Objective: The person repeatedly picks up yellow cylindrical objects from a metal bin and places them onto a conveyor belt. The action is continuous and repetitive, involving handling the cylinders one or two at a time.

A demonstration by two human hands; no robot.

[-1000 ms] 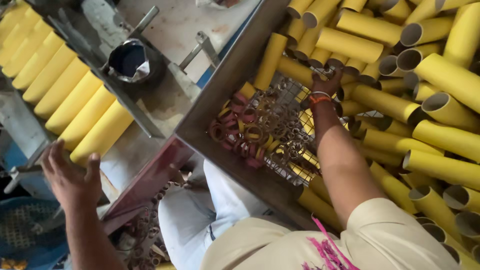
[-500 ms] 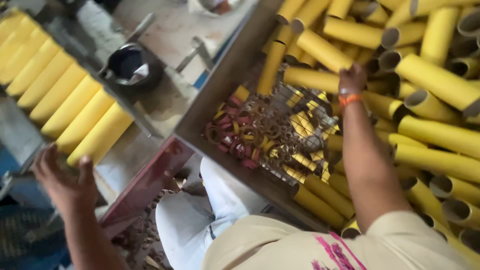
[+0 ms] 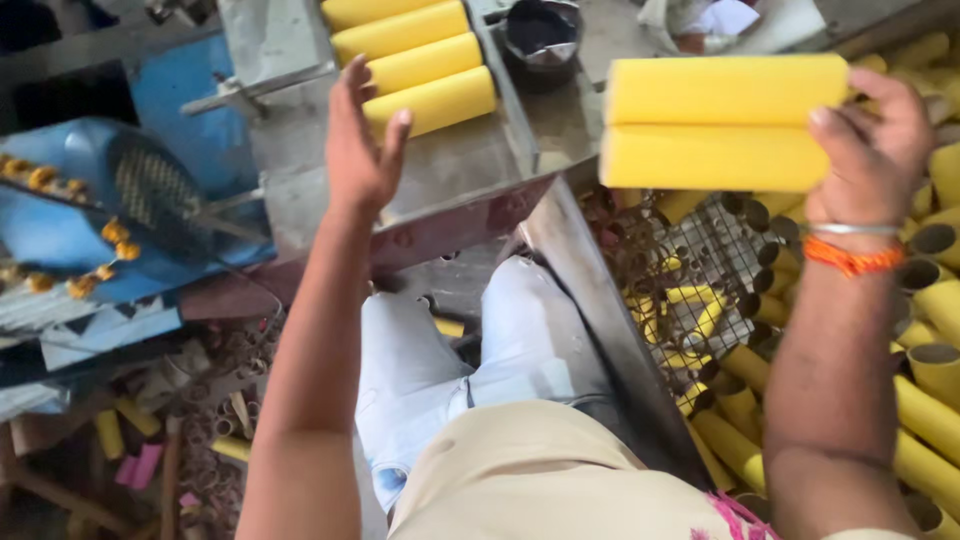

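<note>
We see a bin of loose yellow tubes [image 3: 930, 400] at our right, and a metal tray [image 3: 450, 170] ahead holding a neat row of tubes [image 3: 410, 55]. Our right hand [image 3: 870, 140] pinches two yellow tubes [image 3: 720, 122] side by side, carried level; our left hand [image 3: 360, 150] hovers open, empty, just beside the row.

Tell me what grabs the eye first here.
Two bright yellow cardboard tubes, side by side in the right hand, top right. The open left hand hovers by a row of yellow tubes on the grey metal tray. More hollow yellow tubes fill the bin at right.
</note>
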